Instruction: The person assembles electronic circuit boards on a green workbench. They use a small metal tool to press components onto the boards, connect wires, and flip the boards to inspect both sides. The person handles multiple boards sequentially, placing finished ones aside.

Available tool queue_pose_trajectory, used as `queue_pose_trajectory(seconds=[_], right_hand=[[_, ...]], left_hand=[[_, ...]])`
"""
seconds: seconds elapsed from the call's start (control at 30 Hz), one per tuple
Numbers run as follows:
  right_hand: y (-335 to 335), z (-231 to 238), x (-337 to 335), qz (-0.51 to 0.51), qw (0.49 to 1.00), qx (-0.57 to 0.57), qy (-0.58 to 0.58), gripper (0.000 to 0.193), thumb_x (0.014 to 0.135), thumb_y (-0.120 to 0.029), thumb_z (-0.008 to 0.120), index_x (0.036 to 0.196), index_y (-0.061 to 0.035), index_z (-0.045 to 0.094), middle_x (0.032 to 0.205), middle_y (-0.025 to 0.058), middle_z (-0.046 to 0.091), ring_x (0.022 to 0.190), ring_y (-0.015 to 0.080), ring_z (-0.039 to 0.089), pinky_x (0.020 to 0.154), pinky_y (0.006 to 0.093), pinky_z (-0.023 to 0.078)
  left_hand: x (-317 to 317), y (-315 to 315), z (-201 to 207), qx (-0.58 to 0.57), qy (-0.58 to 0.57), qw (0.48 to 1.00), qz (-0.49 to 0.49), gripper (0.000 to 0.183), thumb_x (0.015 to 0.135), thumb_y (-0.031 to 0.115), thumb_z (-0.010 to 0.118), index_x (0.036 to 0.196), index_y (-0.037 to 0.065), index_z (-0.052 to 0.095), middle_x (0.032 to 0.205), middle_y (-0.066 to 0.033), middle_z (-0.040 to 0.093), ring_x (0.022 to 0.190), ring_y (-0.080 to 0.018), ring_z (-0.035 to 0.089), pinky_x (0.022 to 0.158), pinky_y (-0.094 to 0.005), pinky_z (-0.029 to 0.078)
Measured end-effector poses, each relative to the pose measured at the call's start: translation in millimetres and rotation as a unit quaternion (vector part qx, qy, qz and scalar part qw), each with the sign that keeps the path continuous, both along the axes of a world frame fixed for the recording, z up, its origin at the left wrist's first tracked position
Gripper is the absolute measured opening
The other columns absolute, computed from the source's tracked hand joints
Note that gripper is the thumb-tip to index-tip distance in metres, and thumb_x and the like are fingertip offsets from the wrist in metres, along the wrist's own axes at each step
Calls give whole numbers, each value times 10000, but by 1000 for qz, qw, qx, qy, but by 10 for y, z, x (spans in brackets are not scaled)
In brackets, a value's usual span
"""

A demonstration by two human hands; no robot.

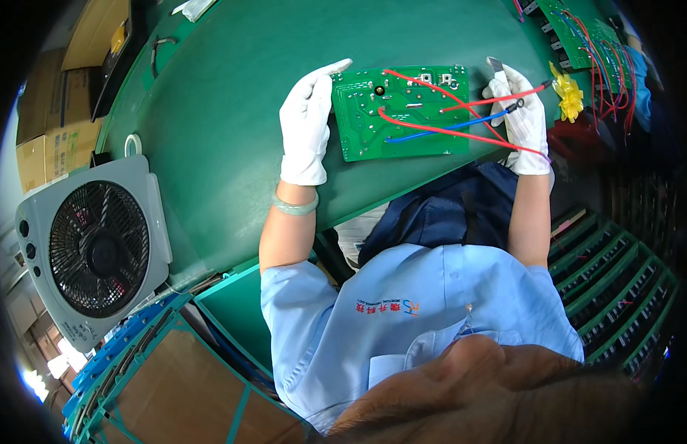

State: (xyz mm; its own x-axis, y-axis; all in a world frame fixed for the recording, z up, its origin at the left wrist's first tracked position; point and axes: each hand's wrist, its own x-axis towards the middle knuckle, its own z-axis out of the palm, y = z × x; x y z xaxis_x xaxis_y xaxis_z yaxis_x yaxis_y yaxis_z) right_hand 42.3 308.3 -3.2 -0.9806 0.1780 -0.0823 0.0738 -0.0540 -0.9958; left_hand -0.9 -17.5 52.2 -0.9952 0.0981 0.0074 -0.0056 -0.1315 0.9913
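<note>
A green circuit board [358, 126] is held just above the green tabletop in front of me, its solder side up. Red wires [432, 128] and a blue wire [425, 136] run from it toward the right; the blue one ends in a ring terminal. White-gloved, my left hand [305, 129] grips the board's left edge between thumb and fingers. My right hand [527, 126], also gloved, is beside the board's right edge, closed round a thin tool with a flat grey tip [496, 65]. Its exact kind is unclear. Wires cross over that palm.
A grey box fan [103, 248] stands at the left, near a white ring [133, 144] and cardboard boxes [69, 140]. Far right are a yellow bundle [568, 92] and another wired circuit board [569, 41]. A green slotted rack [617, 288] stands at lower right.
</note>
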Motion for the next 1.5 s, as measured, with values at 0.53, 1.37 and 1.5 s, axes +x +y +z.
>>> queue_pose_trajectory(seconds=[0.53, 1.37, 1.5], right_hand=[[-53, 125, -7, 3, 1000, -1, -15, 486, 941, -165, 631, 1343, 54, 469, 893, 83, 652, 543, 55, 523, 502, 188, 445], [183, 9, -75, -219, 967, 73, 111, 318, 899, -134, 669, 1155, 25, 567, 976, 100, 646, 750, 133, 637, 628, 259, 549], [144, 222, -5, -330, 926, 22, 181, 322, 891, -97, 669, 1169, 17, 556, 867, 51, 621, 609, 84, 558, 505, 242, 474]], left_hand=[[-169, -191, -165, -330, 149, 930, 59, 281, 978, 94, 552, 1235, 0, 615, 1022, -89, 689, 862, -101, 624, 787, -240, 507], [-196, -134, 89, -395, 412, 820, -51, 470, 729, -149, 571, 1142, 61, 651, 1127, -104, 672, 1101, -302, 625, 946, -383, 509], [-193, -126, 60, -401, 402, 821, -57, 436, 737, -143, 561, 1110, 55, 664, 1104, -115, 678, 1078, -309, 636, 934, -377, 516]])
